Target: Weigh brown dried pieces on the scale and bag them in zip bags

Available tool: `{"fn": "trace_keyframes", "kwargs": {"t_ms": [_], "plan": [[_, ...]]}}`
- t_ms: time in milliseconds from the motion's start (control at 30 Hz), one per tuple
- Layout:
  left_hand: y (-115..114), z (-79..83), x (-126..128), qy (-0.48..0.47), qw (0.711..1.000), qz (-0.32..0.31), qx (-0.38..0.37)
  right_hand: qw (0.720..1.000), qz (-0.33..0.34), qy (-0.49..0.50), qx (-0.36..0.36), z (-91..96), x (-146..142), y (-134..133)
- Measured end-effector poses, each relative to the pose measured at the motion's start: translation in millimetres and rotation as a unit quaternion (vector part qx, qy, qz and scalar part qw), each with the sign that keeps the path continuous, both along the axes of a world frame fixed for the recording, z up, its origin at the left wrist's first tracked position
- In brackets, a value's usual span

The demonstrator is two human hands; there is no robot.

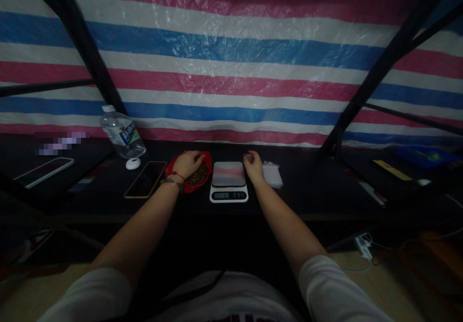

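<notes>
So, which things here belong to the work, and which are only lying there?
Seemingly in use:
- red plastic bag of brown pieces, under the left hand
- white digital scale
- stacked pale flat packets near the right hand

Probably just lying about:
- clear white-capped plastic bottle
- gold-edged black phone
- small rounded white object

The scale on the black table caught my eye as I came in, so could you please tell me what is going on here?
Someone is working with a hand on either side of the white scale. The left hand is at the open red bag, its fingers over the small brown pieces inside. The right hand is near a pale, flat stack, and seems to pinch something too small to identify. The scale's reading is not legible.
</notes>
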State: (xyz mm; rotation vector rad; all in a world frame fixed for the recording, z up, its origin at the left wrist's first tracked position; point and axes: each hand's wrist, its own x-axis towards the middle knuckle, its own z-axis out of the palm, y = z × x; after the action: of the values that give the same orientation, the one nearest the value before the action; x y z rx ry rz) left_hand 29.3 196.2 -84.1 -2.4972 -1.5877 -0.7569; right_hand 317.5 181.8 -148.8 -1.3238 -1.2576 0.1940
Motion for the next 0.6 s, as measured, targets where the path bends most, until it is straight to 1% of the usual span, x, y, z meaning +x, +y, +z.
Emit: {"fn": "trace_keyframes", "kwargs": {"t_ms": [267,433,600], "plan": [[16.0,7.5,7.6,-0.013,0.999,0.012,0.05,0.999,0.011,-0.04,-0.011,8.7,-3.6,-9.5],[10.9,0.0,-0.3,-0.036,0.996,0.035,0.07,0.999,0.01,-0.042,-0.019,8.7,-6.5,-10.5],[5.1,-5.4,-8.9,-0.029,0.997,0.026,0.061,0.999,0.013,-0.039,-0.025,8.7,-9.4,-10.4]]}}
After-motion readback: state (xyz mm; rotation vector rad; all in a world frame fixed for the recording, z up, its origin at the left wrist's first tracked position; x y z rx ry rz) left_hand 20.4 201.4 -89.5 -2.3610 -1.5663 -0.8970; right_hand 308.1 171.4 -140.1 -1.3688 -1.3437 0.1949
